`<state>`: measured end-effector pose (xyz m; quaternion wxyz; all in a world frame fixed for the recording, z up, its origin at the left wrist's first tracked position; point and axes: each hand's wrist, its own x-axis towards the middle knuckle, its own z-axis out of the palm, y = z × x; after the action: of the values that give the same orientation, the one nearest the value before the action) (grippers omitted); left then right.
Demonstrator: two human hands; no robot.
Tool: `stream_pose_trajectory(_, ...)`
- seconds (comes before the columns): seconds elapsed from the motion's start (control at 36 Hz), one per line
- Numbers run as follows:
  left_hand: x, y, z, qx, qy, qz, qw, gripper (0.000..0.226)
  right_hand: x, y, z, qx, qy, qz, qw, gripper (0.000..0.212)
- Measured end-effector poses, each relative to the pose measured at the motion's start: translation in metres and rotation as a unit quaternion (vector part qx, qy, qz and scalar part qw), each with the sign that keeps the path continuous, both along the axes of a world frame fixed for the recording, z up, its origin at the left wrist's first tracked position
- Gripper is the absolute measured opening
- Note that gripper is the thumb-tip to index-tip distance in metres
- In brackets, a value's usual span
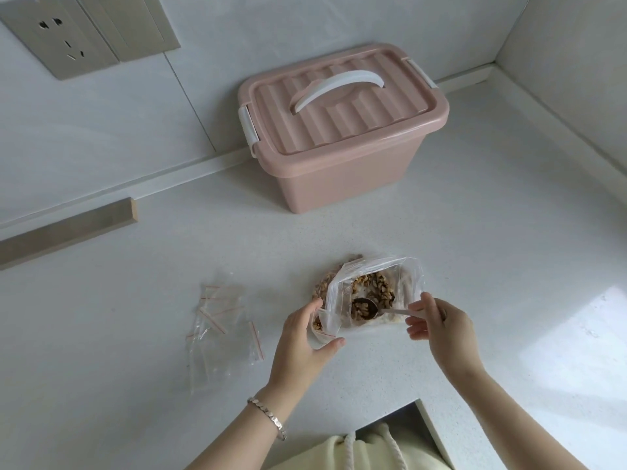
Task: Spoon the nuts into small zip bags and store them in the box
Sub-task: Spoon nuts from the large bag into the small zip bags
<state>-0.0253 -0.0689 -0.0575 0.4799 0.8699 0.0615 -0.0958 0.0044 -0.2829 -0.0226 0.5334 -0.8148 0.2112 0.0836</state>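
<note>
A large clear bag of brown nuts lies open on the white counter. My right hand pinches the handle of a small metal spoon, whose bowl is full of nuts inside the large bag. My left hand holds a small zip bag with a red strip, its mouth open beside the large bag; a few nuts show in it. The pink box with a white handle stands behind, its lid shut and latched.
Several empty small zip bags lie in a loose pile to the left of my left hand. A wooden strip lies at the far left. Walls close the counter at the back and right. The counter's front edge has a notch near my body.
</note>
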Motion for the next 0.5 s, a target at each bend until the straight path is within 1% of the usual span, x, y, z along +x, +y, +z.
stream_pose_trajectory(0.08, 0.000, 0.000, 0.000, 0.013, -0.012, -0.002, 1.000, 0.069, -0.001, 0.001, -0.010, 0.106, 0.050, -0.087, 0.989, 0.034)
stream_pose_trajectory(0.14, 0.000, 0.000, 0.000, 0.018, -0.018, -0.004, 1.000, 0.069, -0.003, 0.003, -0.013, 0.161, 0.078, -0.121, 0.976, 0.035)
stream_pose_trajectory(0.19, 0.000, 0.000, 0.000, 0.018, -0.020, -0.004, 1.000, 0.069, -0.006, 0.002, -0.015, 0.196, 0.100, -0.144, 0.965, 0.036)
stream_pose_trajectory(0.36, 0.002, 0.001, 0.001, 0.018, -0.024, 0.001, 1.000, 0.070, -0.015, -0.009, -0.011, 0.231, 0.117, -0.192, 0.947, 0.037)
stream_pose_trajectory(0.5, 0.002, -0.002, 0.004, 0.029, -0.042, -0.007, 0.999, 0.069, -0.020, -0.022, -0.002, 0.229, 0.096, -0.200, 0.948, 0.037)
